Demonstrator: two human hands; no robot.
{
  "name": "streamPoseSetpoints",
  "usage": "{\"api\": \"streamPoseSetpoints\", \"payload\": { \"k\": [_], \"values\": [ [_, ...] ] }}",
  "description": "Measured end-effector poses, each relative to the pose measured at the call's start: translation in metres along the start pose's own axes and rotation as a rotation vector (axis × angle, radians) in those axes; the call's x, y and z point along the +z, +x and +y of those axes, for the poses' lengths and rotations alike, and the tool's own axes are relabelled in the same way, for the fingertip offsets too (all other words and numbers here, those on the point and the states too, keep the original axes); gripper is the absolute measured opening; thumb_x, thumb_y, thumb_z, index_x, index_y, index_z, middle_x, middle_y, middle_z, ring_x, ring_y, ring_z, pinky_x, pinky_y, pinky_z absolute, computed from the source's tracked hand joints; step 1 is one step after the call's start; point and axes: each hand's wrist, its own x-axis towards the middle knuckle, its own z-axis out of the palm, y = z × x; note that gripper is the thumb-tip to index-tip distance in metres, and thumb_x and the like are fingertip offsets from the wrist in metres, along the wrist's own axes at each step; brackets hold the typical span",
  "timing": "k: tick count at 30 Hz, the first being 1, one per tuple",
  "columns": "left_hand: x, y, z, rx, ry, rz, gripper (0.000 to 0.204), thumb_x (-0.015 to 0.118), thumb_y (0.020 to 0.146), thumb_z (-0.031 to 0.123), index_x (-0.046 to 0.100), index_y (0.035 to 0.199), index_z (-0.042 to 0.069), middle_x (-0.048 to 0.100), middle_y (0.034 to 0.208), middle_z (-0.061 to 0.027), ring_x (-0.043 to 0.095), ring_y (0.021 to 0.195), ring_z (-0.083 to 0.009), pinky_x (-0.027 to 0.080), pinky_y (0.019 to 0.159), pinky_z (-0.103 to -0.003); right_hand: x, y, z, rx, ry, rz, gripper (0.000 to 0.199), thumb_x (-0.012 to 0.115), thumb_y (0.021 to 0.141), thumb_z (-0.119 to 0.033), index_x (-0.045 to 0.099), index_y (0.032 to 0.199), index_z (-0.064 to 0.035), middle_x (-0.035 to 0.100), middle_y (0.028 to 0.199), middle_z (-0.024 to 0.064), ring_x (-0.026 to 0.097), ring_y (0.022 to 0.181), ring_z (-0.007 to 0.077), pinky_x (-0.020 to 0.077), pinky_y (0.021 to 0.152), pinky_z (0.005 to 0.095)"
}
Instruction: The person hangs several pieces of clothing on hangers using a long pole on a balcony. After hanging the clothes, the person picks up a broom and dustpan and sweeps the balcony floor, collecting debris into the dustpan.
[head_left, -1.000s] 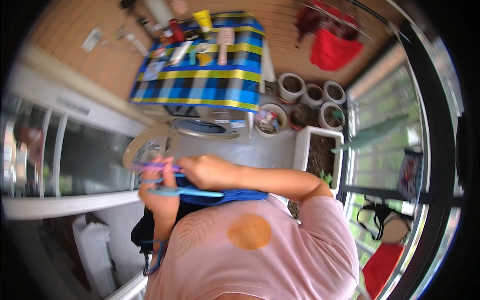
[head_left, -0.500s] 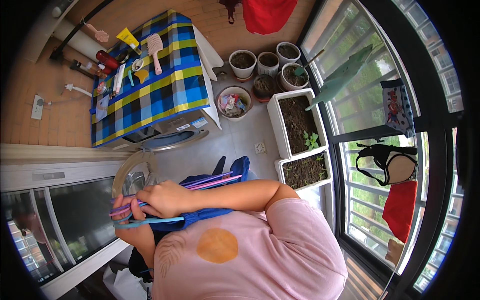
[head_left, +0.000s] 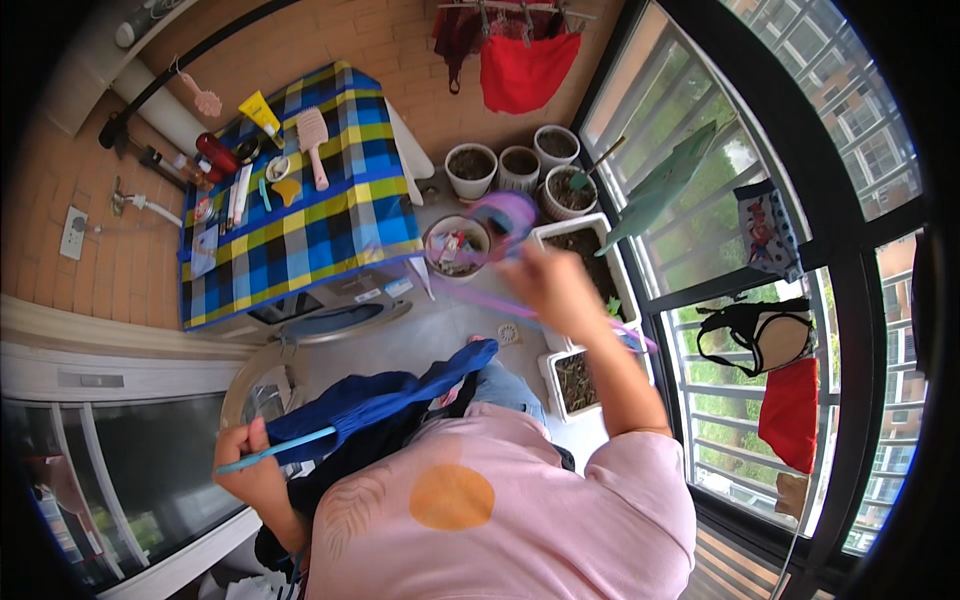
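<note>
My left hand (head_left: 248,465) is closed round a light blue clothes hanger (head_left: 290,446). A dark blue garment (head_left: 380,398) hangs off that hanger and stretches across my front, over some black cloth. Farther out, my right hand (head_left: 556,290) is smeared by motion and carries purple and pink clothes hangers (head_left: 500,304). Their frames blur past both sides of it, above the floor and in front of the planters. How many there are cannot be made out.
A washing machine (head_left: 345,312) with its round door open stands under a checkered cloth (head_left: 330,215) holding a hairbrush (head_left: 313,140) and toiletries. Several plant pots (head_left: 470,172), a waste bin (head_left: 457,250) and a white planter (head_left: 572,385) line the floor. Laundry (head_left: 795,415) hangs by the window.
My hands have come apart. The right one swung away and rightward with the purple and pink hangers, while the left kept the light blue one. The view has shifted slightly.
</note>
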Motion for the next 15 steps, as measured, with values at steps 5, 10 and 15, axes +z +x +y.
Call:
{"api": "streamPoseSetpoints", "payload": {
  "k": [5, 10, 15],
  "values": [
    [0.007, 0.019, -0.006, -0.023, -0.002, 0.099, 0.017, 0.064, 0.074, 0.005, 0.051, 0.065, 0.000, 0.043, 0.055, -0.0033, 0.035, 0.049, -0.0110, 0.029, 0.045, -0.024, -0.151, 0.021, -0.001, -0.024, -0.155, 0.743, 0.015, 0.053, 0.084, -0.015, 0.061, 0.089, -0.0032, 0.048, 0.056, 0.0014, 0.038, 0.051, 0.0064, 0.0316, 0.044, 0.0229],
    [0.021, 0.039, 0.009, -0.014, 0.068, 0.175, 0.015, 0.061, 0.076, 0.003, 0.050, 0.067, -0.002, 0.046, 0.059, -0.0061, 0.041, 0.053, -0.0128, 0.034, 0.049, -0.025, -0.275, 0.105, 0.036, -0.096, -0.499, 1.122, 0.029, 0.052, 0.084, -0.029, 0.056, 0.082, -0.0005, 0.051, 0.057, 0.0138, 0.049, 0.051, 0.0208, 0.0393, 0.051, 0.0292],
    [0.050, 0.045, 0.019, -0.095, 0.053, 0.256, 0.015, 0.061, 0.078, 0.010, 0.055, 0.071, -0.001, 0.052, 0.065, -0.0041, 0.043, 0.058, -0.0108, 0.038, 0.054, -0.025, -0.397, 0.213, 0.126, 0.144, -0.839, 1.053, 0.040, 0.041, 0.084, -0.038, 0.058, 0.086, -0.0018, 0.058, 0.082, 0.0228, 0.054, 0.083, 0.0398, 0.0427, 0.071, 0.0450]
  ]
}}
